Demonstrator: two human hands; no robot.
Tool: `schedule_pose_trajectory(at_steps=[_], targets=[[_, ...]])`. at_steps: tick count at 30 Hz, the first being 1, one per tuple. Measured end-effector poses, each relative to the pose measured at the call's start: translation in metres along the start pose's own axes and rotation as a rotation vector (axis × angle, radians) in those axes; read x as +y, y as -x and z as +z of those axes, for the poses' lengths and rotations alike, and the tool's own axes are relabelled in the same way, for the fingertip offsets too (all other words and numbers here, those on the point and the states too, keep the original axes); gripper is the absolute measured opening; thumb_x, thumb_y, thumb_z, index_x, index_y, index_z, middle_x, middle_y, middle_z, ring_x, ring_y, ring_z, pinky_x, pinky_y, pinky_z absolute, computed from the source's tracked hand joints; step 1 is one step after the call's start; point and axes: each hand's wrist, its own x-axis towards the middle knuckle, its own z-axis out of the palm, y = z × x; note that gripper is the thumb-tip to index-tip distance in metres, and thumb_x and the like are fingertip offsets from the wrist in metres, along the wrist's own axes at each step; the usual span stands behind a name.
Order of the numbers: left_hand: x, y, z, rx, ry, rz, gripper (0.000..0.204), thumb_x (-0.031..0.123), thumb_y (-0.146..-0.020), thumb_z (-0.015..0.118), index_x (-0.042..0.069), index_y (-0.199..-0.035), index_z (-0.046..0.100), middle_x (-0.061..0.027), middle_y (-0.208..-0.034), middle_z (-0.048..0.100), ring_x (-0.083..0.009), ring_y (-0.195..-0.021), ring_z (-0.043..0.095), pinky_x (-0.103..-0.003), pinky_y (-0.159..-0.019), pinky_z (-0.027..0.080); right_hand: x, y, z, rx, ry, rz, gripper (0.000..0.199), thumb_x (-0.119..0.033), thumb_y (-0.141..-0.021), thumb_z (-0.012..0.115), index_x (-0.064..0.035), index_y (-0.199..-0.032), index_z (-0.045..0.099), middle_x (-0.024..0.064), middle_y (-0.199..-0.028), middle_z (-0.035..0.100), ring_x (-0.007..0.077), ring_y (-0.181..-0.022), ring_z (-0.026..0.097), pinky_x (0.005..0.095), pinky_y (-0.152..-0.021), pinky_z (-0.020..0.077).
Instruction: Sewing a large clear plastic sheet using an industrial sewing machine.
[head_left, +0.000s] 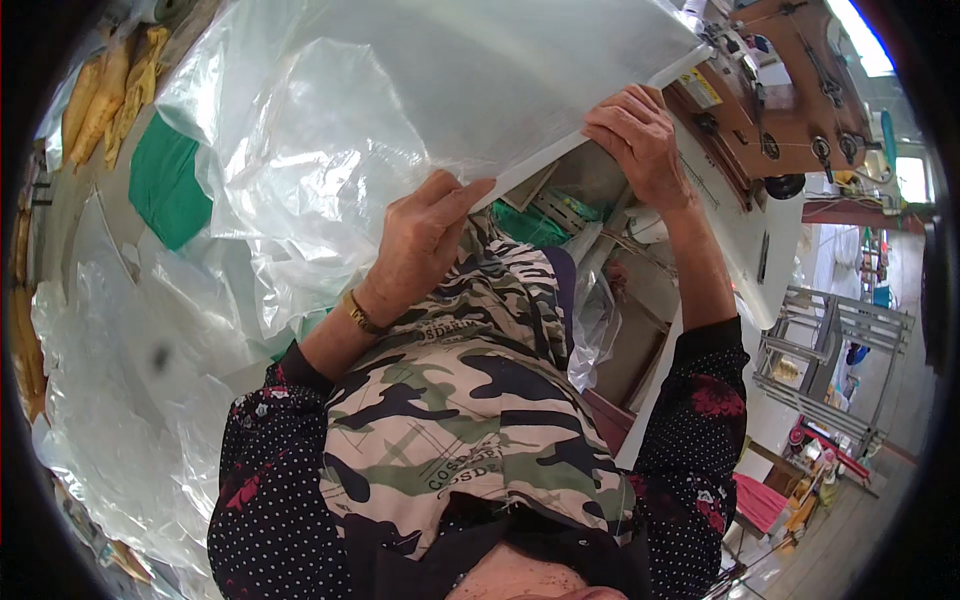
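Observation:
A large sheet of translucent plastic (480, 80) spreads out in front of me, crinkled on its left side. Its near edge is a straight, narrow folded strip slanting up to the right. My left hand (425, 235) pinches the lower left end of that strip between thumb and fingers. Farther up the same edge, my right hand (640, 135) is closed over it with bent fingers. The right thumb is hidden from view. At the upper right, the strip's far end lies beside a sewing machine (740, 60).
More clear plastic (140, 370) is heaped at the left, near a green piece (170, 180) and yellow bundles (105, 95). A brown machine board (800, 90) stands at the upper right. Below my hands is an open compartment with green material (530, 225). Metal racks (835, 340) stand farther right.

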Motion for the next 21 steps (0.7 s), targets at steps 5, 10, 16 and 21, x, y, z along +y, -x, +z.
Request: schedule_pose_trajectory(at_steps=[5, 10, 16, 21], targets=[[0.003, -0.009, -0.006, -0.065, 0.034, -0.007, 0.029, -0.006, -0.081, 0.06, 0.004, -0.107, 0.064, -0.0106, -0.079, 0.056, -0.0252, -0.062, 0.055, -0.032, -0.057, 0.045, 0.024, 0.002, -0.014, -0.012, 0.239, -0.035, 0.013, -0.016, -0.08, 0.07, -0.0065, -0.087, 0.064, 0.0054, -0.084, 0.061, 0.0234, -0.084, 0.057, 0.0371, -0.085, 0.0389], [0.012, -0.018, -0.006, -0.147, 0.055, -0.014, 0.025, -0.005, -0.081, 0.064, 0.003, -0.105, 0.065, -0.0084, -0.074, 0.054, -0.0169, -0.055, 0.049, -0.026, -0.052, 0.04, 0.046, 0.004, -0.032, -0.048, 0.401, -0.056, 0.019, -0.023, -0.082, 0.068, -0.0093, -0.094, 0.063, 0.0041, -0.086, 0.062, 0.0216, -0.091, 0.058, 0.0383, -0.093, 0.0352], [0.028, -0.023, 0.018, -0.341, 0.15, 0.121, 0.019, -0.006, -0.077, 0.061, 0.002, -0.094, 0.065, -0.0096, -0.072, 0.057, -0.0198, -0.056, 0.055, -0.029, -0.051, 0.044, 0.061, 0.009, -0.05, -0.145, 0.505, 0.006, 0.022, -0.029, -0.085, 0.064, -0.0124, -0.1, 0.061, 0.0032, -0.091, 0.062, 0.018, -0.099, 0.058, 0.0379, -0.099, 0.0322], [0.038, -0.022, 0.052, -0.452, 0.096, 0.268, 0.019, -0.002, -0.073, 0.06, 0.004, -0.09, 0.063, -0.0116, -0.072, 0.058, -0.0289, -0.06, 0.059, -0.037, -0.053, 0.047, 0.063, 0.028, -0.042, 0.172, 0.734, 0.165, 0.026, -0.027, -0.084, 0.065, -0.0085, -0.101, 0.058, 0.0063, -0.1, 0.058, 0.0259, -0.105, 0.054, 0.041, -0.098, 0.036]])
